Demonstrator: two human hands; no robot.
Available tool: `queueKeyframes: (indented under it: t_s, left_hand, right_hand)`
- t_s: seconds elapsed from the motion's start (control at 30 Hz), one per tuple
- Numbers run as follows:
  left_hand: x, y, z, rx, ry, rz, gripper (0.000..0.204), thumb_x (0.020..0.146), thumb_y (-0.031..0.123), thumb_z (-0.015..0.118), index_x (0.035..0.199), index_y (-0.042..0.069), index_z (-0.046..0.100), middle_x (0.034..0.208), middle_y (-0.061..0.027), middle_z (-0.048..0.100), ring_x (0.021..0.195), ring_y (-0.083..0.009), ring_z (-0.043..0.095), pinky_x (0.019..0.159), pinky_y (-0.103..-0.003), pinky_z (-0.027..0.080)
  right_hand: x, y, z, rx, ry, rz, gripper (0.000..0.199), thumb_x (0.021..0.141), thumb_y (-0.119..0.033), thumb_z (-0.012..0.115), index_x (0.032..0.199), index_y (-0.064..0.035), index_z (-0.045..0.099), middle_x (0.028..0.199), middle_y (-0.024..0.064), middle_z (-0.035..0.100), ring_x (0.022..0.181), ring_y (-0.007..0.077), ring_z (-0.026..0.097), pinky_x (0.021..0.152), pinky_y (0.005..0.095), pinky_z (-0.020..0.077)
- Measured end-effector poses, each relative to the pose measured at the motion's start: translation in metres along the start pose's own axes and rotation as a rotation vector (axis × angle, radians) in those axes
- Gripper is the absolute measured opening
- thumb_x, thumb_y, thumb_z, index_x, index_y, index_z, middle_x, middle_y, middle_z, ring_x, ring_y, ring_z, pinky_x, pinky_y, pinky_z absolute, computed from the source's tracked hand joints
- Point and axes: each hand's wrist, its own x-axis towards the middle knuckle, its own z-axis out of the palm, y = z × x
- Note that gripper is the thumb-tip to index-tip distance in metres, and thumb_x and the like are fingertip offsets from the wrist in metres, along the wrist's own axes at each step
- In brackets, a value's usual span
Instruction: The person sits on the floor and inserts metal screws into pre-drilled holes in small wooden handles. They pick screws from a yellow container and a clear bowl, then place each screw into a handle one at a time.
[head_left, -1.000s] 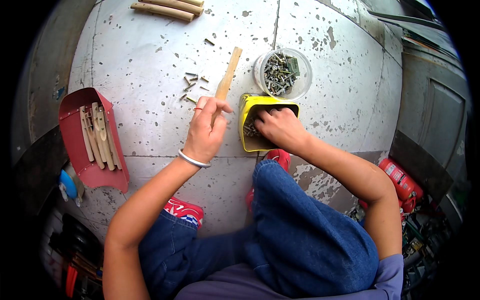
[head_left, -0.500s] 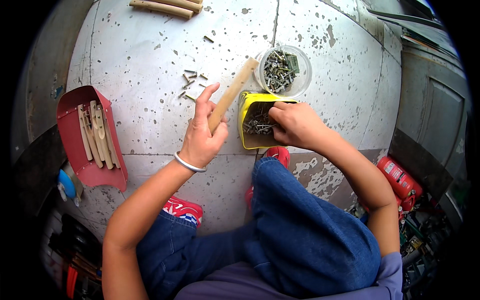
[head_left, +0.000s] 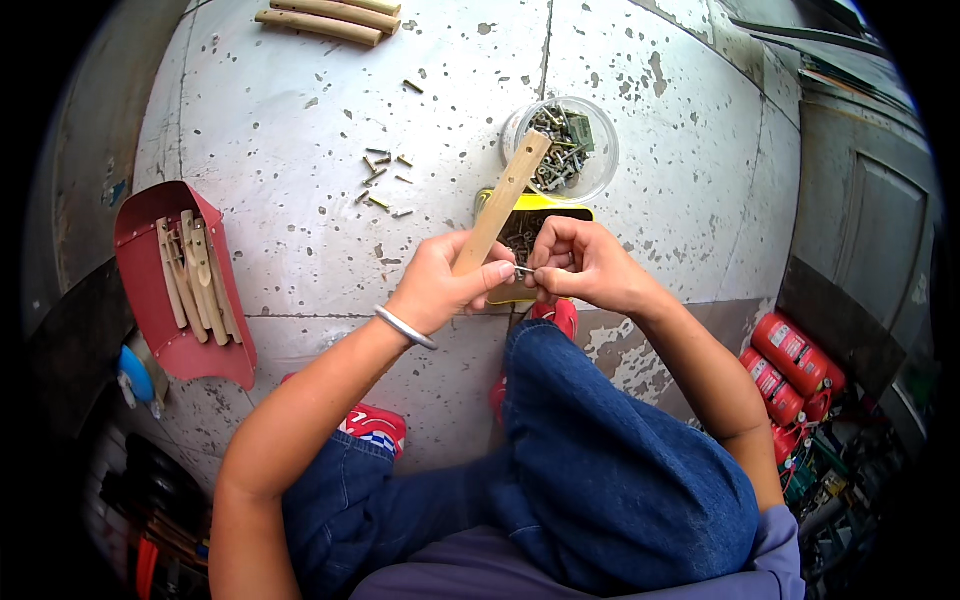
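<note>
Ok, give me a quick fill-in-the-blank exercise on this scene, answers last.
The left hand holds a flat strip made of ____.
The right hand pinches a thin piece of shiny ____.
The open container beside the clear tub has a ____ rim.
The red tray lies near the picture's ____ edge.
Missing words: wood; metal; yellow; left.

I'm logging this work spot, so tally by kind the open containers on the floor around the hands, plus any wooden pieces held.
Red scoop-shaped tray: 1
Yellow can: 1
Clear round tub: 1
Wooden piece held in the left hand: 1
Total: 4
</note>
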Motion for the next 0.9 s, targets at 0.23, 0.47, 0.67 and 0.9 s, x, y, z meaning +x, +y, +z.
queueKeyframes:
  t_s: [0.23,0.47,0.67,0.9]
  left_hand:
    - [0.002,-0.005,0.003,-0.02,0.09,0.061,0.02,0.086,0.015,0.068,0.098,0.0,0.063,0.076,-0.0037,0.065,0.057,-0.0059,0.056,0.049,-0.021,0.045]
    - [-0.002,0.017,0.005,0.251,0.25,0.265,0.015,0.086,0.011,0.066,0.096,0.001,0.063,0.081,-0.0043,0.068,0.055,-0.0042,0.053,0.05,-0.018,0.044]
    - [-0.004,0.021,0.001,0.21,0.306,0.243,0.018,0.082,0.014,0.07,0.093,0.001,0.065,0.07,-0.0018,0.063,0.057,-0.0055,0.055,0.053,-0.022,0.046]
    - [-0.005,0.016,0.0,0.306,0.299,0.307,0.015,0.085,0.013,0.068,0.093,0.001,0.064,0.075,-0.0029,0.067,0.056,-0.004,0.053,0.05,-0.019,0.044]
  right_hand:
    - [0.004,0.001,0.002,0.016,0.088,-0.029,0.01,0.091,-0.01,0.059,0.094,-0.0011,0.055,0.081,0.0047,0.063,0.067,0.0089,0.061,0.064,0.0221,0.0513]
    - [0.015,-0.021,0.003,-0.062,0.045,0.031,0.019,0.096,-0.021,0.055,0.09,-0.0024,0.056,0.076,0.0023,0.062,0.062,0.0071,0.06,0.059,0.0206,0.0494]
    - [0.022,-0.029,0.002,-0.149,0.022,0.006,0.015,0.093,-0.016,0.06,0.095,-0.0018,0.056,0.082,0.0024,0.063,0.069,0.0069,0.06,0.061,0.022,0.0508]
    - [0.018,-0.029,0.004,-0.112,-0.005,-0.138,0.023,0.087,-0.005,0.065,0.106,0.0006,0.055,0.088,0.007,0.067,0.084,0.012,0.064,0.079,0.0258,0.052]
